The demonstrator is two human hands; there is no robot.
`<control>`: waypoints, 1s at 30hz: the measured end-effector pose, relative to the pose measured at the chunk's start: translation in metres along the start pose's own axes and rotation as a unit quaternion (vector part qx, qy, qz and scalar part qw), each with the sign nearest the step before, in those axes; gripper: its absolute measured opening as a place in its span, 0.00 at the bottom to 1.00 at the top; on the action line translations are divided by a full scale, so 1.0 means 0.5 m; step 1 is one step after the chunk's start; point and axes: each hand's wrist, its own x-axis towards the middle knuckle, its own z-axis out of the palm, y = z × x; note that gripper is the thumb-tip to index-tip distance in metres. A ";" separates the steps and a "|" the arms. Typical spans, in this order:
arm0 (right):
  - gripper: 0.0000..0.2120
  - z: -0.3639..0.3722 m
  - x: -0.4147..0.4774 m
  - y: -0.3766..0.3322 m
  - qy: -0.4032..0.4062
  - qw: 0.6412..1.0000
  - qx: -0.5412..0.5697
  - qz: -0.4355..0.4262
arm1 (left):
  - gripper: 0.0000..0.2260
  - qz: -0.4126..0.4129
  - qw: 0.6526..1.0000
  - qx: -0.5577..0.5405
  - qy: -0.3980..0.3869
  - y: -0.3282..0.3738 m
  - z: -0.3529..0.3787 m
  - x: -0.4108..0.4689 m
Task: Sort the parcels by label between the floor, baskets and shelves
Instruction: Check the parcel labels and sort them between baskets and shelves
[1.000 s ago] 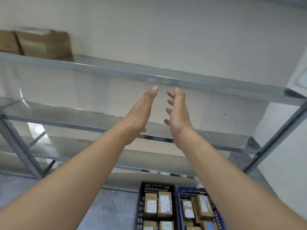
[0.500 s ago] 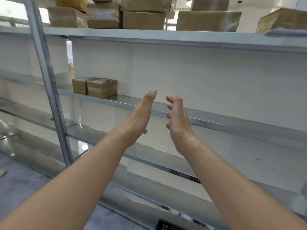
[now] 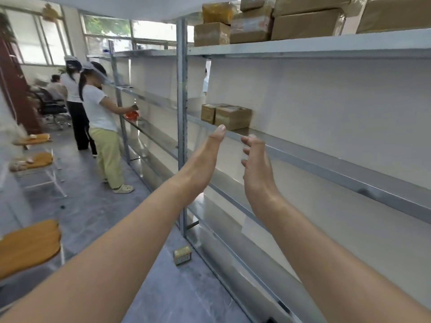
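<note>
- Moved since 0.5 s ago: view swung left along the rack. Pair of parcels [image 3: 229, 116], formerly off to the left, now just beyond the fingertips. Posture of both hands unchanged. Baskets seen 1.0 s ago now out of view.
- Parcels, middle shelf [image 3: 326, 157]: 2 brown cartons, side by side and touching, close to the upright post [image 3: 182, 108]. Labels not legible.
- Parcels, top shelf [image 3: 279, 22]: several taped cartons, stacked near the front edge.
- Small box [image 3: 182, 254]: 1, lying on the floor [image 3: 98, 206] just beside the foot of the post.
- Risk, judged: labels unreadable from here, so likely wrong placement if taken unchecked.
- Risk, judged: the 2 cartons touch, so pulling 1 may drag the other toward the shelf edge.
- Risk, judged: small box underfoot on any step along the rack, so a trip or a crushed box.
- Left hand [image 3: 205, 159]: raised, fingers straight and together, palm turned inward. Holding nothing, touching nothing.
- Right hand [image 3: 256, 164]: raised, fingers loosely curled, palm facing the left hand across a narrow gap. Empty, clear of the shelf.
- Surroundings: 2 standing persons [image 3: 100, 113] at the next bay, well apart, and orange-seated stools [image 3: 28, 245] at left.
</note>
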 end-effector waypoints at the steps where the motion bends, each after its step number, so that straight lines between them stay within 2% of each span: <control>1: 0.36 0.016 -0.002 0.008 -0.015 1.000 0.002 0.000 | 0.31 -0.005 1.000 0.000 0.015 -0.008 -0.016 -0.008; 3: 0.31 0.049 -0.007 0.024 -0.040 0.999 -0.002 0.007 | 0.31 -0.015 0.999 0.005 0.041 -0.025 -0.048 -0.024; 6: 0.31 0.095 -0.008 0.051 -0.063 0.998 -0.002 0.022 | 0.30 -0.033 0.997 0.000 0.072 -0.054 -0.096 -0.037; 9: 0.17 0.139 0.002 0.071 -0.075 0.997 0.001 0.029 | 0.29 -0.047 0.994 -0.006 0.094 -0.085 -0.147 -0.034; 11: 0.15 0.171 0.014 0.079 -0.078 0.996 -0.001 0.034 | 0.29 -0.051 0.993 -0.011 0.101 -0.107 -0.184 -0.023; 14: 0.20 0.232 0.029 0.085 -0.080 0.995 -0.009 0.051 | 0.28 -0.060 0.993 -0.024 0.104 -0.144 -0.242 0.001; 18: 0.39 0.336 0.051 0.105 -0.086 0.994 -0.021 0.071 | 0.27 -0.074 0.993 -0.033 0.091 -0.199 -0.327 0.049; 25: 0.41 0.508 0.120 0.151 -0.049 0.992 -0.037 0.107 | 0.27 -0.113 0.990 -0.055 0.057 -0.280 -0.476 0.169; 30: 0.42 0.580 0.184 0.197 -0.034 0.990 -0.045 0.133 | 0.27 -0.144 0.988 -0.056 0.027 -0.338 -0.529 0.262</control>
